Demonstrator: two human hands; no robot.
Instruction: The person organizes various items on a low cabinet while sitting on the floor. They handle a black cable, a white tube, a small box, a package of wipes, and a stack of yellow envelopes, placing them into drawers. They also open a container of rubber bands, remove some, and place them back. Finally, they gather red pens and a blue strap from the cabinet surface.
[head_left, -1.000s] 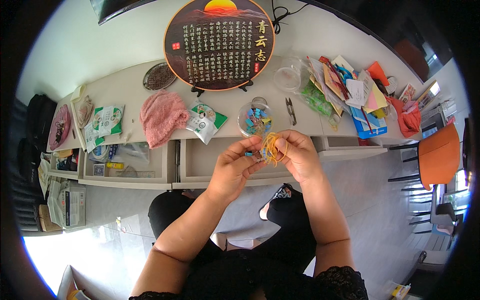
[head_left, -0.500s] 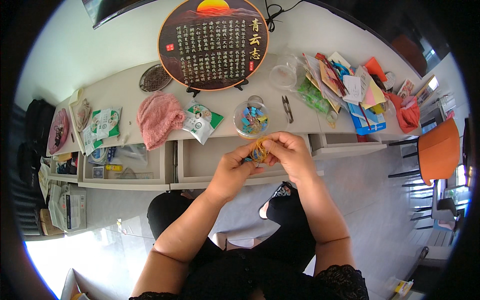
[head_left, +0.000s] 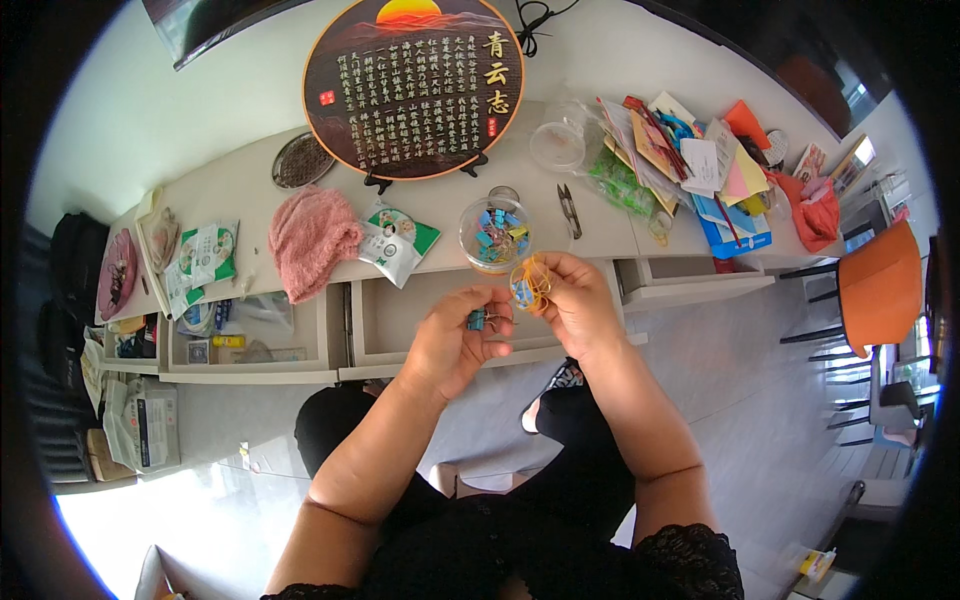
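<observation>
Long white desk [head_left: 230, 190] against a pale wall, two open drawers [head_left: 400, 320] below its front edge, grey floor underneath. Both forearms come up from the lower edge, bent inward so the hands meet over the right-hand drawer. Left hand [head_left: 452, 338] curled, fingertips pinching a small blue metal binder clip [head_left: 478, 320]. Right hand [head_left: 572, 300] raised a little higher, fingers closed around a bundle of yellow-orange rubber bands with a blue clip [head_left: 528, 285] inside. The two clips are near each other, apart. Just behind the hands on the desk stands a clear round plastic jar of coloured clips [head_left: 494, 232]. Pink knitted hat [head_left: 310, 238] to the left, small black snips [head_left: 570, 210] to the right, round dark plaque on a stand [head_left: 415, 85] at the wall.
</observation>
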